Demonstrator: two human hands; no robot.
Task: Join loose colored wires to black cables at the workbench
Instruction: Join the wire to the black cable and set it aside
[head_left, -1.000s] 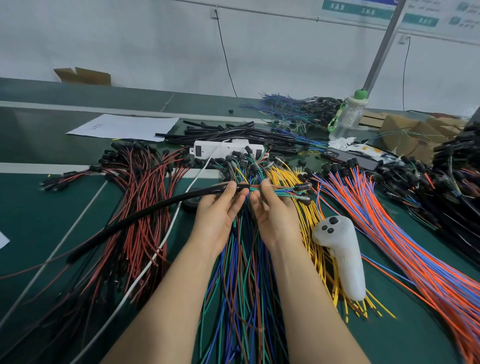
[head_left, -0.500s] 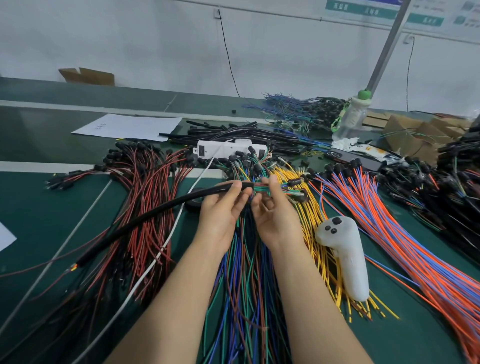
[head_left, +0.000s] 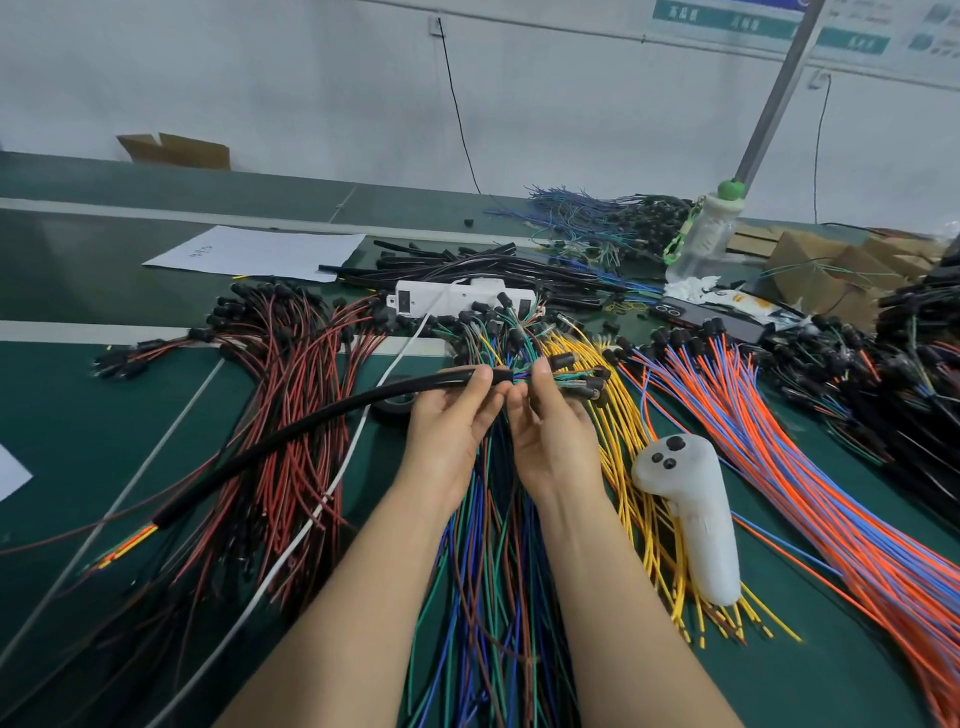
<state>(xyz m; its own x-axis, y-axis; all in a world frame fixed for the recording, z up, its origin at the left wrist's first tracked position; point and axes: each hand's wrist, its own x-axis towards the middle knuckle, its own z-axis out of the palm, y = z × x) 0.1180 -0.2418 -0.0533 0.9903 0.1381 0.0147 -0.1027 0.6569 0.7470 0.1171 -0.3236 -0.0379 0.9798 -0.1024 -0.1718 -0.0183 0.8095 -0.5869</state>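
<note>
Thick black rubber cable (head_left: 291, 440) | likely light, bendy | left hand (head_left: 447, 431) pinches its end | right hand (head_left: 556, 441) pinches limp thin colored wires (head_left: 571, 372) beside that end

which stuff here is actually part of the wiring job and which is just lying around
In the job: thick black cable gripped by the left hand; thin coloured wires with black end caps pinched by the right hand.
Lying about: white plastic handheld controller; clear plastic bottle with green cap; white sheet of paper; brown cardboard box.
</note>
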